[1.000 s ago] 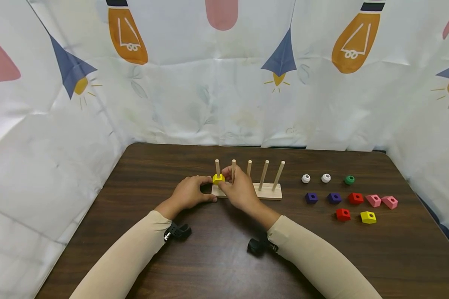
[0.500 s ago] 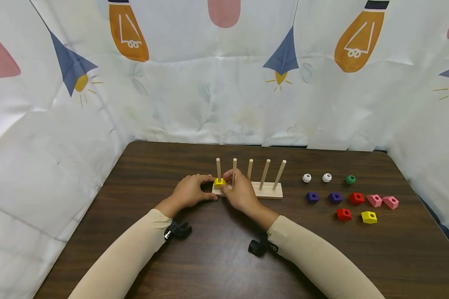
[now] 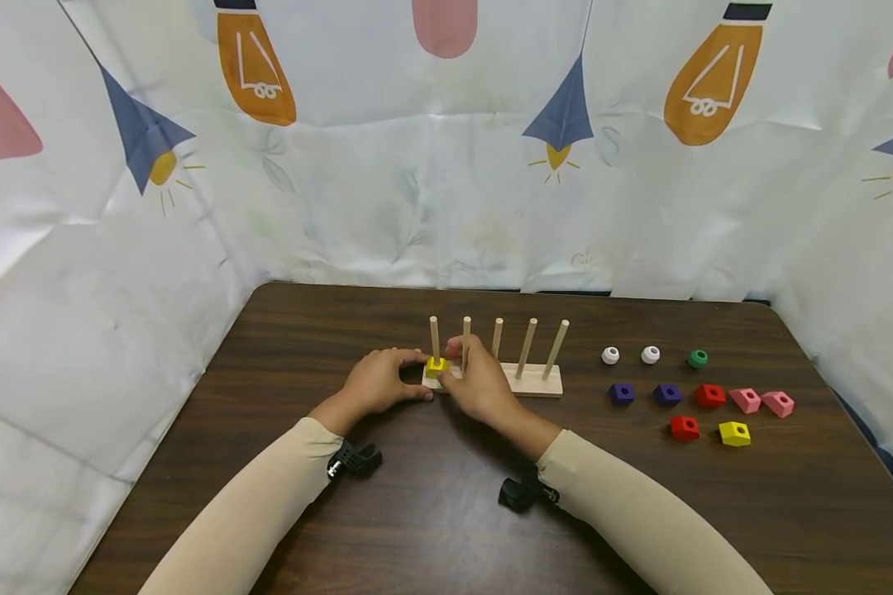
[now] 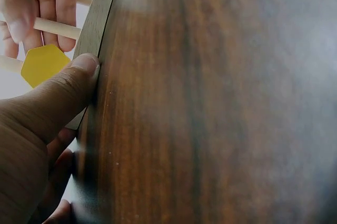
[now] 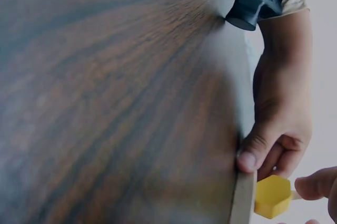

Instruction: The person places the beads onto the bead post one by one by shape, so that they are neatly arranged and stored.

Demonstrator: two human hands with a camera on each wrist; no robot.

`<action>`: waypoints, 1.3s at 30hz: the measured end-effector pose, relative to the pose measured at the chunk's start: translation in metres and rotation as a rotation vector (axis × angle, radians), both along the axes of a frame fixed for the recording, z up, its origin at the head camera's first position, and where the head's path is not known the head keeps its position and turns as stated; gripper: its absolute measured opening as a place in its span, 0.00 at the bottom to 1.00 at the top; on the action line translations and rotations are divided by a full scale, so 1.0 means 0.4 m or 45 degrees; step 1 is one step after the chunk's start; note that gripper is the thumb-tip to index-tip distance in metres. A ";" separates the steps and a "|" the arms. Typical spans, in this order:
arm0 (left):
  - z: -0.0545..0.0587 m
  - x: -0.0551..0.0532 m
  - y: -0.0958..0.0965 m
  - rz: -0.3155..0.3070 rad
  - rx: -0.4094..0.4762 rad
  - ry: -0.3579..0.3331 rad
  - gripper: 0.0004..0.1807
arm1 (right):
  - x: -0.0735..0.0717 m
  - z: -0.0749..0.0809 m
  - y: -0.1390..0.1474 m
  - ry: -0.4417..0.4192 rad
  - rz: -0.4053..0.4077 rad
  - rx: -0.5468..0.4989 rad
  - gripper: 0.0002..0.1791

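Seating the yellow block [image 3: 436, 368] seems nearly done: it sits low on the leftmost peg [image 3: 435, 337]. The left hand [image 3: 375, 381] grips the left end of the wooden base [image 3: 533, 382]; the right hand [image 3: 479, 383], thumb and fingers apart, is just beside the block, probably needing only to withdraw.

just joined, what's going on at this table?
A person's left hand steadies one end of a wooden peg stand. A yellow block sits low on the leftmost peg in the head view, the right hand close beside it, apparently not gripping it. Ten loose pieces lie to the right on the table.
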State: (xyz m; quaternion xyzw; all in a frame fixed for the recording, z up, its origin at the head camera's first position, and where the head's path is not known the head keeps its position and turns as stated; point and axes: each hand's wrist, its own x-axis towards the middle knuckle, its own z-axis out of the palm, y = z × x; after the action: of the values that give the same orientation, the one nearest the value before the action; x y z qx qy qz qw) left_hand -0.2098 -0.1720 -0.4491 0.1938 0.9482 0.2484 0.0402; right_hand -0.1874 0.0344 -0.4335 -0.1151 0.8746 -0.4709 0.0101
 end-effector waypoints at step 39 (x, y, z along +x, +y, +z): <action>0.000 0.000 0.002 0.022 -0.046 -0.018 0.35 | 0.076 0.091 0.429 0.229 0.427 0.408 0.17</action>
State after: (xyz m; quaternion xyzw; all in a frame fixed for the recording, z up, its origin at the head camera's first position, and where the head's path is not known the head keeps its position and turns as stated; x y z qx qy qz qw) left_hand -0.2100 -0.1712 -0.4492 0.1832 0.9539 0.2328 0.0482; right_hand -0.1570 0.2060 -0.3969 -0.2967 0.9042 -0.3058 0.0284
